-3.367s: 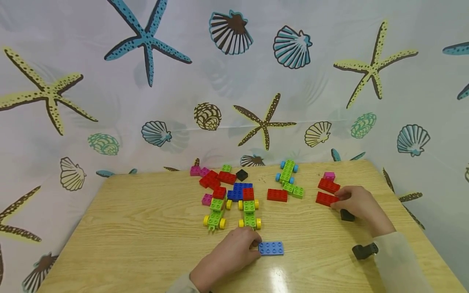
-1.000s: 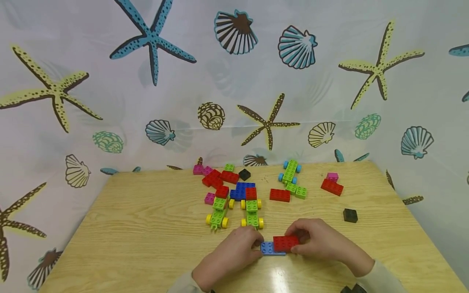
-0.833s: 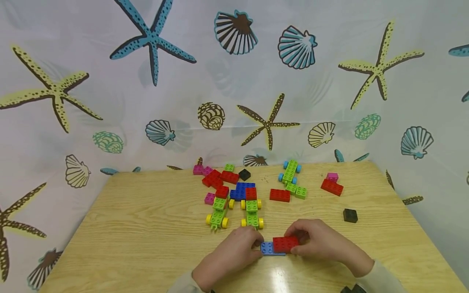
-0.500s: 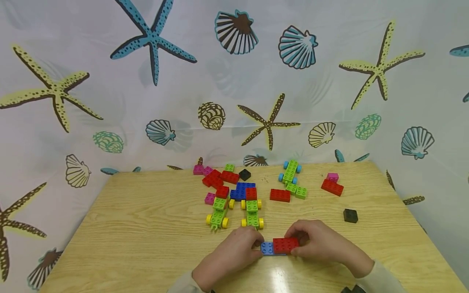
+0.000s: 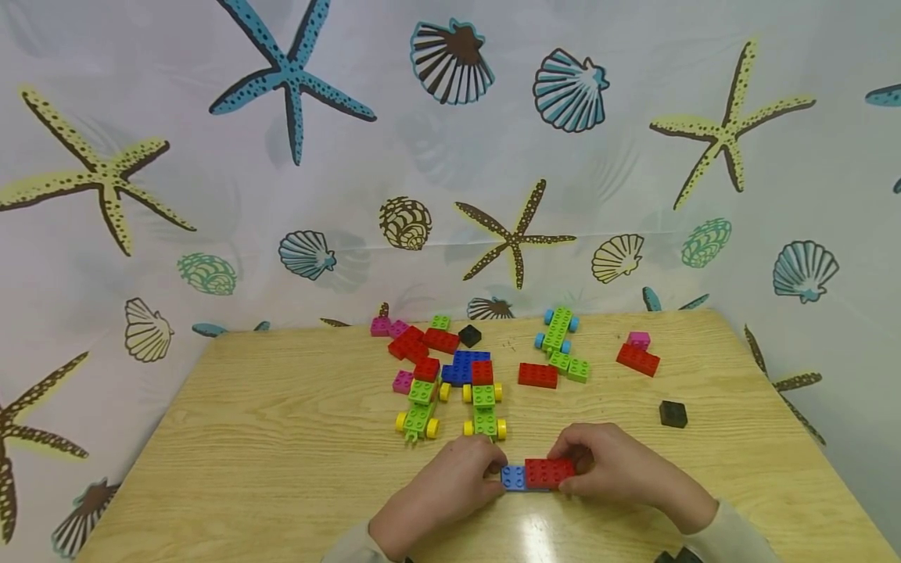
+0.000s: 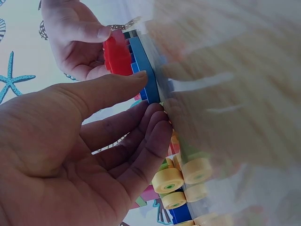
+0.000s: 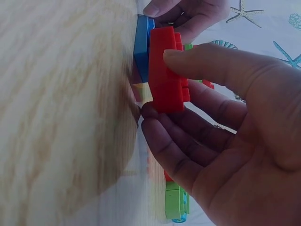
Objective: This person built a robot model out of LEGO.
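In the head view a light blue flat building brick [image 5: 512,478] lies on the table near the front. My left hand [image 5: 450,478] pinches its left end, thumb on the near edge and fingertips on the far edge. A red eight-stud brick [image 5: 549,473] sits over the right part of the blue one and sticks out past its right end. My right hand [image 5: 608,461] grips this red brick between thumb and fingers. From the right wrist view, the red brick [image 7: 167,70] overlaps the end of the blue brick [image 7: 142,49], studs facing up off the table.
Behind the hands stand two green cars with yellow wheels [image 5: 420,414] [image 5: 484,414]. Farther back lie a green car base with blue wheels [image 5: 558,328], a red brick [image 5: 538,375], dark blue bricks [image 5: 468,366] and a black brick [image 5: 673,414]. A patterned cloth [image 5: 352,172] hangs behind.
My right hand has brought the red brick from the table's right side over the blue brick, then lowered it slightly toward it. The left hand has kept its place on the blue brick.
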`<action>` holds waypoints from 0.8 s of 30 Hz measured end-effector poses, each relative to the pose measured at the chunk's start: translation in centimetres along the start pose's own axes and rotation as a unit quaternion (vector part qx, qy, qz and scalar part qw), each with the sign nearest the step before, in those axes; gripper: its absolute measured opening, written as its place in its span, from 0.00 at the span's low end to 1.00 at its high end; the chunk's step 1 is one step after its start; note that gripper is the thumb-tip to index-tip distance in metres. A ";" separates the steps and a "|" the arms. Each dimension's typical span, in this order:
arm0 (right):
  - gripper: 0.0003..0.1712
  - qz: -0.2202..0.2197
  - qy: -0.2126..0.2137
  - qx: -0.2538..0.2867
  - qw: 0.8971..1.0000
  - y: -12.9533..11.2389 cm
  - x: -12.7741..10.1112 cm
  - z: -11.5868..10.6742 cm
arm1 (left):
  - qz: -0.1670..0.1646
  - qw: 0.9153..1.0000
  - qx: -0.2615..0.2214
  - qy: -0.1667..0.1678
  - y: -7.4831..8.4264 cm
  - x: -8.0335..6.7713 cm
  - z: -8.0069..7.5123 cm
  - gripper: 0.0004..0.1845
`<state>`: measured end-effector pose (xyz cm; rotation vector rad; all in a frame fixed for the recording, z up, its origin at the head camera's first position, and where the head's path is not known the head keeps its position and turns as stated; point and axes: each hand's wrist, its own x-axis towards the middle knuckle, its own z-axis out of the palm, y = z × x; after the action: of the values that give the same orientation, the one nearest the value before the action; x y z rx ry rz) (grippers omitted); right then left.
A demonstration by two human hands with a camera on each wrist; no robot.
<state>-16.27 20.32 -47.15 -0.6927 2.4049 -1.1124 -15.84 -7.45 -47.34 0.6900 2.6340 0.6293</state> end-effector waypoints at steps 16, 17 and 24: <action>0.13 -0.005 0.003 -0.010 1.000 0.0 0.0 0.2 | 0.000 1.000 -0.001 0.001 0.0 -0.1 0.0 0.14; 0.13 -0.006 0.004 -0.013 1.000 0.0 0.0 0.2 | -0.001 1.000 -0.001 0.001 0.1 -0.1 -0.1 0.14; 0.13 -0.010 0.008 -0.033 0.999 -0.1 0.0 0.1 | -0.007 1.000 -0.005 -0.001 0.1 -0.1 -0.1 0.14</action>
<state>-16.18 20.17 -47.14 -0.7327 2.4618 -1.0547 -15.77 -7.44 -47.17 0.6691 2.6297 0.6372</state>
